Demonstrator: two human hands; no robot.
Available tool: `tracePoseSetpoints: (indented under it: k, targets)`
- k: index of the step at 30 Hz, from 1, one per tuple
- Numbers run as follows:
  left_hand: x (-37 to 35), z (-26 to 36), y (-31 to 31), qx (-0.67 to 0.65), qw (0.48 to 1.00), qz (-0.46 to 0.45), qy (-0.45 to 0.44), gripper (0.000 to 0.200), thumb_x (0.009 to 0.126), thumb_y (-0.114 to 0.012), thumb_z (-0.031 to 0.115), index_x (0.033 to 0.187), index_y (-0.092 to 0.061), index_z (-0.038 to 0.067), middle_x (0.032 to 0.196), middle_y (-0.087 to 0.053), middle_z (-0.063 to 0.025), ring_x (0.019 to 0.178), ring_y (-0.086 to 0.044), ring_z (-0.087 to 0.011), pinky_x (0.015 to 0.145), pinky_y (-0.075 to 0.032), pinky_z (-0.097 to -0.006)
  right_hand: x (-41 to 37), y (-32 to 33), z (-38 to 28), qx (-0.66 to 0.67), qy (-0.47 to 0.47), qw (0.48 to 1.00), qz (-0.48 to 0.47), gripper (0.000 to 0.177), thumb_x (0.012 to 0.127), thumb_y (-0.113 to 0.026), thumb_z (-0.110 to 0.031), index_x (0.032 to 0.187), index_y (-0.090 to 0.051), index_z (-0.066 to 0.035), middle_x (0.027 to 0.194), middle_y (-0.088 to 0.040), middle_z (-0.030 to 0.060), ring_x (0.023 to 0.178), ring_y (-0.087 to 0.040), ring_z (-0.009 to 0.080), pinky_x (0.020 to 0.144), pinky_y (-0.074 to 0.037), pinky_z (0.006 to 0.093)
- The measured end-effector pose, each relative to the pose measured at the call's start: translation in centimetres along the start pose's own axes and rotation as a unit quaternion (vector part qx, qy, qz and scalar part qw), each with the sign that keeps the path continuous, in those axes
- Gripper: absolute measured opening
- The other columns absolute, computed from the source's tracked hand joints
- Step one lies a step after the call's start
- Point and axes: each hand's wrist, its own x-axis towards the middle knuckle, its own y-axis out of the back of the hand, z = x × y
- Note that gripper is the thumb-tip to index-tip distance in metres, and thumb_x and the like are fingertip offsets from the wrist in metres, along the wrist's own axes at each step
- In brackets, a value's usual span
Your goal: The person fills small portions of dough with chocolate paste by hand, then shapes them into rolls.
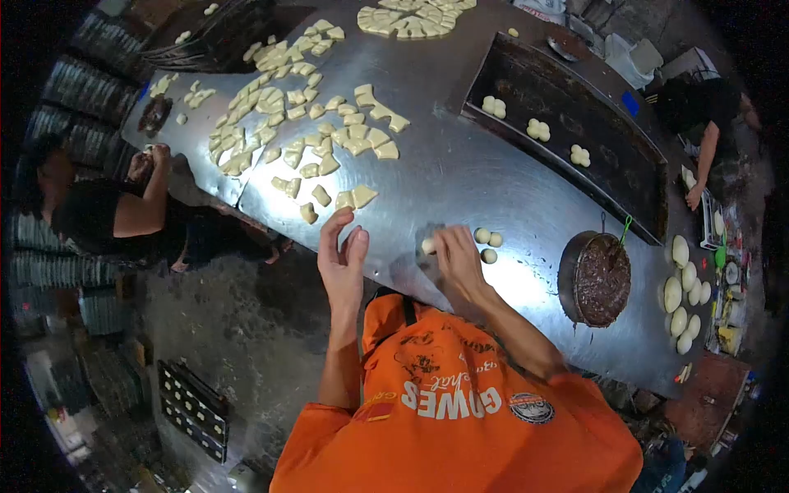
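Note:
My left hand (343,253) is raised over the table's front edge, fingers apart and holding nothing, just below some cut dough pieces (356,197). To the right, my right hand (460,261) is low over the metal table (518,197), its fingers bent downward. What lies under its palm is hidden. A small dough ball (428,246) shows at its left side. Three more dough balls (489,238) sit close to its right. Many flat dough pieces (271,99) are spread over the table's far left part.
A bowl of brown filling (602,279) with a green-handled utensil stands right. Behind it lies a black tray (575,131) with dough clusters. Larger dough balls (680,287) sit far right. One person (107,205) works at left, another (699,107) at upper right.

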Motion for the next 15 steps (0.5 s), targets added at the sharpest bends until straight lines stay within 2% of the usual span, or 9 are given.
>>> tracePoseSetpoints:
  k: [1, 3, 4, 5, 7, 8, 10, 13, 15]
  targets:
    - [0.0, -0.3, 0.1, 0.004, 1.0, 0.0, 0.005, 0.033, 0.094, -0.064, 0.009, 0.125, -0.056, -0.001, 0.13, -0.057, -0.0124, 0.122, -0.054, -0.022, 0.103, -0.047, -0.0367, 0.4, -1.4, 0.0, 0.0, -0.002, 1.0, -0.006, 0.013, 0.09, -0.055, -0.003, 0.1, -0.06, 0.003, 0.094, -0.057, 0.0171, 0.093, -0.053, 0.0338, 0.081, -0.044, 0.0462]
    - [-0.2, -0.3, -0.2, 0.005, 1.0, 0.0, 0.006, 0.034, 0.095, -0.064, 0.011, 0.125, -0.056, -0.001, 0.129, -0.057, -0.0129, 0.122, -0.054, -0.0226, 0.103, -0.047, -0.0379, 0.7, -5.1, 1.5, -0.075, -0.006, 0.994, -0.085, 0.011, 0.09, -0.055, -0.006, 0.097, -0.06, 0.001, 0.094, -0.057, 0.0171, 0.093, -0.052, 0.0353, 0.086, -0.041, 0.0508]
    - [-0.5, -0.1, -0.5, 0.009, 1.0, 0.004, 0.027, 0.035, 0.095, -0.064, 0.014, 0.126, -0.055, -0.001, 0.129, -0.057, -0.0132, 0.121, -0.054, -0.0232, 0.103, -0.047, -0.0387, -0.6, -6.5, 1.7, -0.045, 0.041, 0.988, -0.138, 0.015, 0.092, -0.054, -0.009, 0.101, -0.061, 0.001, 0.097, -0.056, 0.0169, 0.093, -0.051, 0.0359, 0.09, -0.038, 0.0523]
    - [-0.2, 0.1, -0.7, 0.014, 0.999, 0.002, 0.041, 0.036, 0.096, -0.063, 0.016, 0.126, -0.055, -0.001, 0.129, -0.057, -0.0135, 0.121, -0.054, -0.0238, 0.103, -0.047, -0.0396, -2.7, -7.0, 1.1, -0.027, 0.143, 0.989, -0.02, 0.021, 0.086, -0.057, -0.007, 0.105, -0.061, 0.0, 0.101, -0.055, 0.0159, 0.091, -0.05, 0.0342, 0.089, -0.041, 0.049]
    - [-0.3, 0.0, -0.7, 0.007, 1.0, -0.005, -0.002, 0.034, 0.097, -0.06, 0.015, 0.126, -0.055, -0.002, 0.126, -0.058, -0.0146, 0.12, -0.055, -0.0235, 0.102, -0.048, -0.039, -3.2, -5.0, 1.6, 0.024, 0.191, 0.979, -0.063, 0.027, 0.083, -0.058, -0.006, 0.108, -0.061, 0.001, 0.102, -0.054, 0.0155, 0.093, -0.05, 0.0339, 0.089, -0.042, 0.0456]
    - [-0.3, -0.1, -0.7, 0.002, 1.0, 0.008, -0.008, 0.033, 0.097, -0.06, 0.014, 0.125, -0.055, -0.002, 0.126, -0.058, -0.0144, 0.119, -0.055, -0.0231, 0.101, -0.049, -0.0389, -2.2, -4.8, 2.6, 0.017, 0.187, 0.98, -0.06, 0.027, 0.083, -0.058, -0.006, 0.108, -0.061, 0.001, 0.102, -0.054, 0.0155, 0.093, -0.05, 0.0339, 0.089, -0.042, 0.0456]
    - [-0.3, -0.5, -0.2, -0.001, 0.999, 0.032, 0.005, 0.028, 0.098, -0.058, 0.011, 0.123, -0.056, -0.002, 0.126, -0.058, -0.0136, 0.118, -0.056, -0.0224, 0.1, -0.05, -0.0388, -1.0, -4.2, 4.5, -0.197, 0.18, 0.961, -0.073, 0.031, 0.082, -0.058, -0.006, 0.112, -0.059, 0.001, 0.103, -0.054, 0.0153, 0.098, -0.051, 0.0342, 0.089, -0.044, 0.0445]
    - [-0.1, -1.0, 0.1, -0.024, 0.998, 0.051, 0.02, 0.027, 0.097, -0.059, 0.009, 0.121, -0.056, -0.001, 0.124, -0.058, -0.0111, 0.117, -0.055, -0.0204, 0.1, -0.047, -0.0355, -0.4, -6.6, 2.2, -0.145, 0.088, 0.984, -0.059, 0.031, 0.083, -0.057, -0.006, 0.113, -0.057, 0.001, 0.104, -0.054, 0.0156, 0.102, -0.052, 0.0341, 0.088, -0.045, 0.045]
    - [-0.1, 0.0, 0.0, -0.034, 0.998, 0.041, 0.03, 0.027, 0.097, -0.06, 0.013, 0.121, -0.056, -0.001, 0.124, -0.059, -0.0115, 0.116, -0.055, -0.0209, 0.099, -0.047, -0.0361, -2.5, -7.4, 1.9, -0.099, 0.086, 0.991, -0.04, 0.028, 0.083, -0.058, -0.006, 0.11, -0.055, 0.0, 0.107, -0.055, 0.016, 0.105, -0.052, 0.0341, 0.09, -0.045, 0.046]
